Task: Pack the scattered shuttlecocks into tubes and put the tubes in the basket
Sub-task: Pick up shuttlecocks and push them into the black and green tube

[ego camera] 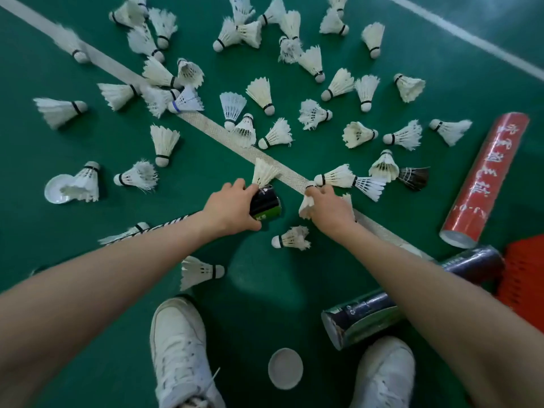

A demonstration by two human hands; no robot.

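black tube [266,206] with a green label is sitting low over the green floor [265,284], just on the near side of the white line [212,125], seen nearly end-on. One white shuttlecock [263,173] is poking out of its far end, feather skirt fanning over the line. Left hand [228,207] is reaching forward with the arm straight, back of hand up, fingers wrapping the tube's side, fingertips right at the mouth beside the feathers. Right hand [329,209] is hovering over the line just right of the tube, fingers curling around another shuttlecock [306,206] (feathers showing below the thumb side; can't tell if it's holding more than one). Loose shuttlecocks [260,94] are lying scattered across the far floor, one black shuttlecock [415,176] among them. Red tube [485,178] and two dark tubes [362,318] are lying at right, next to the red basket [524,272]. A white lid [285,368] is lying between the white shoes [179,348]
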